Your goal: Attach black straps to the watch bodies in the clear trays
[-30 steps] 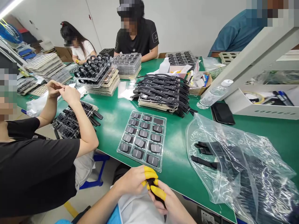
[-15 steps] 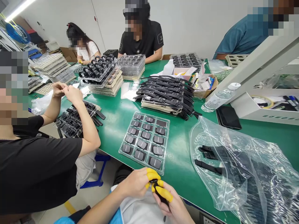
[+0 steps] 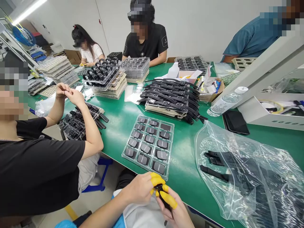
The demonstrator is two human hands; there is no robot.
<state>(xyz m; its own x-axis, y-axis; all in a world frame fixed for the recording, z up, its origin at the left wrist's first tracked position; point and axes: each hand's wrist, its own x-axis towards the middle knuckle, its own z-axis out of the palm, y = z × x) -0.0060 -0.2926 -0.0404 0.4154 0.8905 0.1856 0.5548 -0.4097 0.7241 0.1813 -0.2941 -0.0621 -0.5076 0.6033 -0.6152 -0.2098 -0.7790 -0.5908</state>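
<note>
Our view has swung left | narrow, glossy black strap (image 3: pixel 164 202) between our hands | yellow-fingered left hand (image 3: pixel 140 188), right hand (image 3: pixel 177 210) clamped on it

The single view looks from the wearer's head, forward and downward across the green table (image 3: pixel 116 126). It sits near the person's own left hand (image 3: pixel 141 187) and right hand (image 3: pixel 175 208), low in the frame, while the back wall (image 3: pixel 197 28) lies well beyond at the top; wide coverage takes in a co-worker (image 3: pixel 42 171) close at left and a plastic bag (image 3: pixel 249 177) at right
</note>
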